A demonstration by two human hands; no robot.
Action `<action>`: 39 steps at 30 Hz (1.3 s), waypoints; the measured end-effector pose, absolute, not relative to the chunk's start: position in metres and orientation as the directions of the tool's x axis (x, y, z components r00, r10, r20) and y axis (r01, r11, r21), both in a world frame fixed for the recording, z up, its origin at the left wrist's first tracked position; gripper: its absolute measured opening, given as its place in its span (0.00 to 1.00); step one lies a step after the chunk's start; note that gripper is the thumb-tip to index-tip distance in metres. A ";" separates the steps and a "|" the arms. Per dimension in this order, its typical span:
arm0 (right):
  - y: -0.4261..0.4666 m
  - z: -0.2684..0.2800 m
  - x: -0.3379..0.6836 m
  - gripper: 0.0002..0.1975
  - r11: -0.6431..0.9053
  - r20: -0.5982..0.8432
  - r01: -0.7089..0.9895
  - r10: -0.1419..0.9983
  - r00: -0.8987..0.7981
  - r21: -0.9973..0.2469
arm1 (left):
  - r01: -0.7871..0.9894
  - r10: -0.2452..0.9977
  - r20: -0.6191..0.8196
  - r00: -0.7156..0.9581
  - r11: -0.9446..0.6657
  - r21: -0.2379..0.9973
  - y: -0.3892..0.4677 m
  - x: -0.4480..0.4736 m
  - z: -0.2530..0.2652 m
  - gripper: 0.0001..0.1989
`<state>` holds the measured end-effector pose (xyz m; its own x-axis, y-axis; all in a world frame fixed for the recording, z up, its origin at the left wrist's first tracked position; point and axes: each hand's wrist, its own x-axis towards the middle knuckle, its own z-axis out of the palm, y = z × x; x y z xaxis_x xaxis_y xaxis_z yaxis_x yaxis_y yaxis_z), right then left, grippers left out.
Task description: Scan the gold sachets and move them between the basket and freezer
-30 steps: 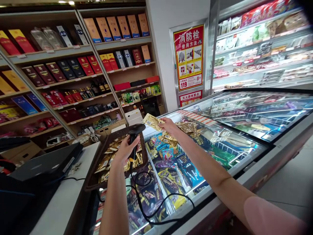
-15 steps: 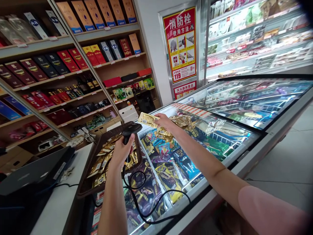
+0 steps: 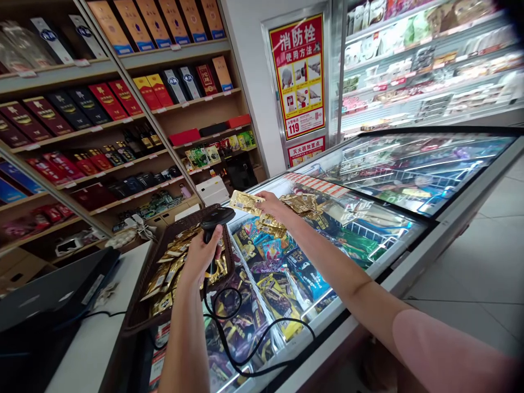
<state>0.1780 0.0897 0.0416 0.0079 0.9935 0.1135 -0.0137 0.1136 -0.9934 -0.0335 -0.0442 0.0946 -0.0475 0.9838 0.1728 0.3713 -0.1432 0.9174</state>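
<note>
In my left hand [image 3: 202, 254] is a black barcode scanner [image 3: 216, 216], its head pointing right and its cable trailing down. My right hand [image 3: 271, 206] grips a gold foil packet [image 3: 244, 201] by one end, a short way beyond the scanner head. More gold packets [image 3: 301, 204] lie in a pile on the freezer glass, beside and below my right hand. Under my left wrist a brown woven basket [image 3: 137, 314] holds many gold packets [image 3: 167, 267], partly hidden by my forearm.
A glass-topped chest freezer [image 3: 393, 273] full of wrapped ice creams stretches to the right. The scanner cable [image 3: 262, 374] loops over its near glass. A dark laptop-like device [image 3: 53, 289] sits on the white counter [image 3: 98, 327] at left. Shelves [image 3: 159, 109] of boxes stand behind.
The whole view has shifted slightly. Both hands keep hold of the scanner and the packet, and stay in nearly the same place over the freezer.
</note>
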 end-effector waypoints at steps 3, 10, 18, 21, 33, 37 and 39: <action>0.104 0.030 0.194 0.16 0.097 0.129 0.211 0.982 0.141 -0.973 | 0.375 0.985 0.166 -0.051 -0.135 0.917 -0.044 -0.036 0.096 0.26; 0.120 -0.001 0.249 0.16 -0.122 0.163 0.602 0.903 0.397 -0.789 | 0.409 0.984 0.149 -0.102 -0.095 0.908 -0.045 -0.061 0.100 0.28; 0.098 -0.006 0.217 0.12 0.007 0.363 0.741 0.875 0.321 -0.672 | 0.356 0.902 0.137 -0.410 0.020 0.934 -0.072 -0.133 0.118 0.29; 0.083 0.007 0.165 0.09 0.200 0.390 0.787 0.919 0.057 -0.584 | 0.345 0.883 0.110 -0.457 0.062 0.936 -0.082 -0.160 0.115 0.29; 0.028 0.031 -0.005 0.43 0.621 -0.072 0.739 0.751 -0.656 -0.260 | 0.254 0.895 0.126 -0.428 -0.014 0.967 -0.086 -0.177 0.107 0.27; 0.024 0.019 0.005 0.46 0.597 0.121 0.700 0.788 -0.604 -0.392 | 0.245 0.896 0.133 -0.425 -0.028 0.969 -0.084 -0.175 0.105 0.26; 0.021 0.013 0.013 0.47 0.542 0.183 0.672 0.828 -0.530 -0.505 | 0.238 0.893 0.137 -0.429 -0.035 0.971 -0.082 -0.171 0.104 0.26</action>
